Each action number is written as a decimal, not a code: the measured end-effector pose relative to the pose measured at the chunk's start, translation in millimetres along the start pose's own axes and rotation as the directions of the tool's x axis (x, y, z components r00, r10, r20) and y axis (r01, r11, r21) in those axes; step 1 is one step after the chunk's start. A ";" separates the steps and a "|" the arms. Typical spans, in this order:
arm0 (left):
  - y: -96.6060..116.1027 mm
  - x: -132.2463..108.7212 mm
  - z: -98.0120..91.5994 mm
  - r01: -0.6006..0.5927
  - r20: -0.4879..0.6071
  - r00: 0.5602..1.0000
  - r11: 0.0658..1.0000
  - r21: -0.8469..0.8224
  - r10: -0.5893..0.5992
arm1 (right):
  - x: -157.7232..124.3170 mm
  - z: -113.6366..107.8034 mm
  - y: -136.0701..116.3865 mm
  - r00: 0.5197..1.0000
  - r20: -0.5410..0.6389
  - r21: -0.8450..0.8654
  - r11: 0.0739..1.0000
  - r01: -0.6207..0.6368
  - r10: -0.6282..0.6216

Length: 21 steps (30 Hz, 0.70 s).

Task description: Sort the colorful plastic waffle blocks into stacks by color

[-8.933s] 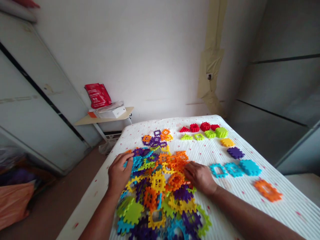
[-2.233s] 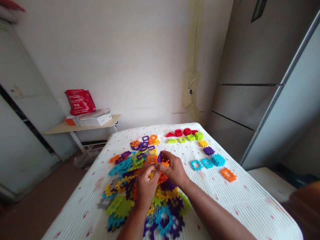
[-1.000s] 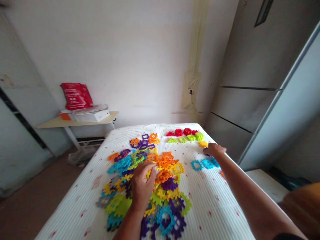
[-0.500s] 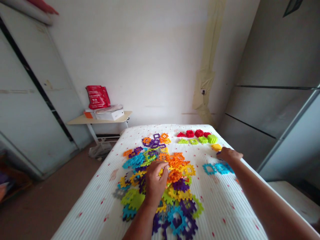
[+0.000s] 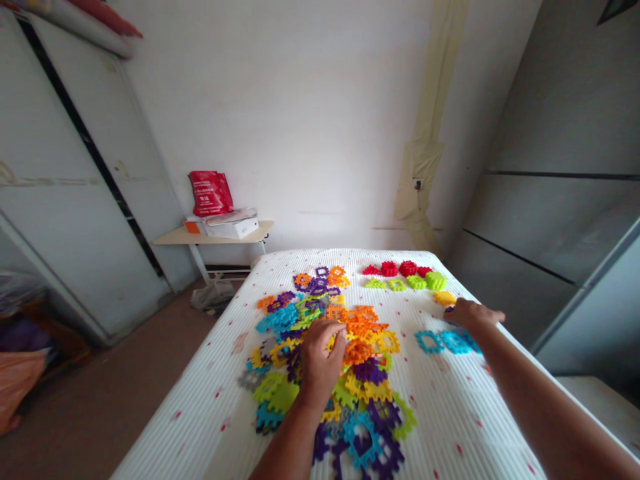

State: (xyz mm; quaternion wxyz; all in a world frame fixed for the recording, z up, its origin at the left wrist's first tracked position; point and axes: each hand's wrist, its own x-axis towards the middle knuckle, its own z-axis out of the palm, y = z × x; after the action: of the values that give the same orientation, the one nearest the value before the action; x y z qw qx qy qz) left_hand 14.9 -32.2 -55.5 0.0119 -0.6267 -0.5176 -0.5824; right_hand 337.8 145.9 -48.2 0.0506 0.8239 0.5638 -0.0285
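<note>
Over the middle of a mixed pile of toothed plastic building pieces (image 5: 360,433), my left hand (image 5: 323,353) is closed, fingers curled toward the thumb. Yellow shows beside its fingertips, but whether it grips a piece is hidden. At the right side of the bed, my right hand (image 5: 473,315) reaches down with its fingers closed on a purple piece (image 5: 449,309), mostly covered by the hand. Just beyond it lies a yellow piece stack (image 5: 444,298). Blue pieces (image 5: 453,342) lie in a row on the near side of that hand.
Red pieces (image 5: 407,268) and lime green pieces (image 5: 417,282) form rows at the far right of the white bedspread (image 5: 200,407). Beyond the bed's left corner, a small table (image 5: 175,235) bears a red bag (image 5: 211,193) and a white box (image 5: 233,229). A grey cabinet (image 5: 560,213) stands at the right.
The whole view has shifted, so everything appears a little farther right. Both hands keep nearly the same places over the pieces.
</note>
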 end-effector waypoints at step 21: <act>5.1 -1.1 2.4 -0.073 -0.033 0.997 0.997 0.035 0.074 | -122.0 54.7 -61.7 0.480 -0.388 -0.084 0.548 0.832 -0.787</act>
State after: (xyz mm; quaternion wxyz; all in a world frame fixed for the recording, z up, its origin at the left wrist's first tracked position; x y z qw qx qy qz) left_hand 20.2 -33.8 -54.1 0.0527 -0.6347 -0.5038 -0.5836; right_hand 236.7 48.7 -93.0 -0.1269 0.4496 0.8806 0.0791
